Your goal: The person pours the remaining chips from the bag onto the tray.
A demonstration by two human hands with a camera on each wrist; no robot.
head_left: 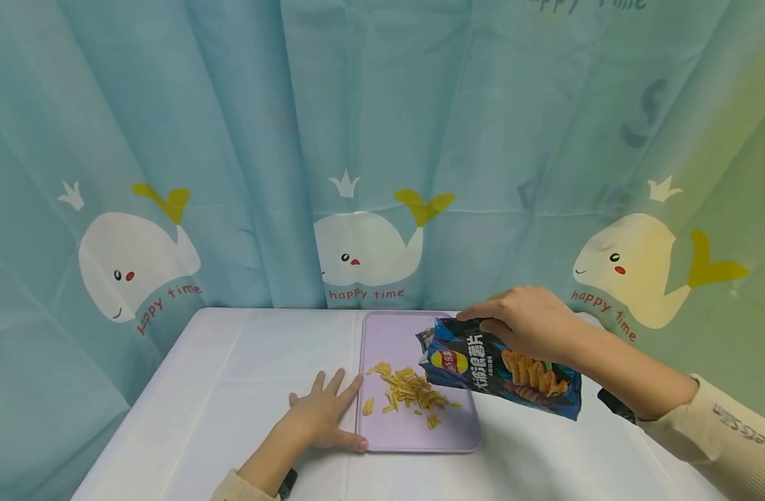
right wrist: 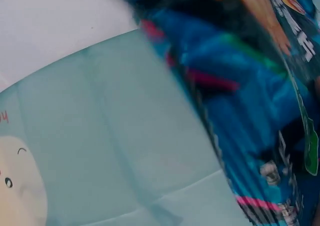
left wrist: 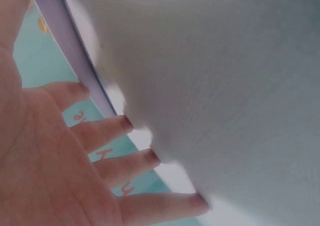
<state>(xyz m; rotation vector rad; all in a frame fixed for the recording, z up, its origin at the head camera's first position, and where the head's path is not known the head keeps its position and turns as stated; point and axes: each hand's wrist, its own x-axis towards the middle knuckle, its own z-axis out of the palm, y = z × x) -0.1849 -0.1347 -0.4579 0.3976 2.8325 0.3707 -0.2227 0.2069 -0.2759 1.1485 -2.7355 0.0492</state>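
Observation:
My right hand (head_left: pixel 535 321) grips a dark blue potato chip bag (head_left: pixel 482 369) by its upper edge. Tilted on its side, the bag has its torn end facing left above a lilac tray (head_left: pixel 420 440). On the tray lies a loose pile of yellow ridged chips (head_left: pixel 414 390), a few pieces scattered around it. My left hand (head_left: pixel 320 417) rests with spread fingers at the tray's left edge, thumb on the near corner. In the left wrist view, the left hand's fingers (left wrist: pixel 110 131) are straight beside the tray rim (left wrist: pixel 65 41). Blue bag foil (right wrist: pixel 235 111) fills much of the right wrist view.
A white-covered table (head_left: pixel 245 390) carries the tray, with its left and far edges in view. Behind it hangs a teal curtain (head_left: pixel 370 125) printed with white whales. Dark wrist devices show at both cuffs.

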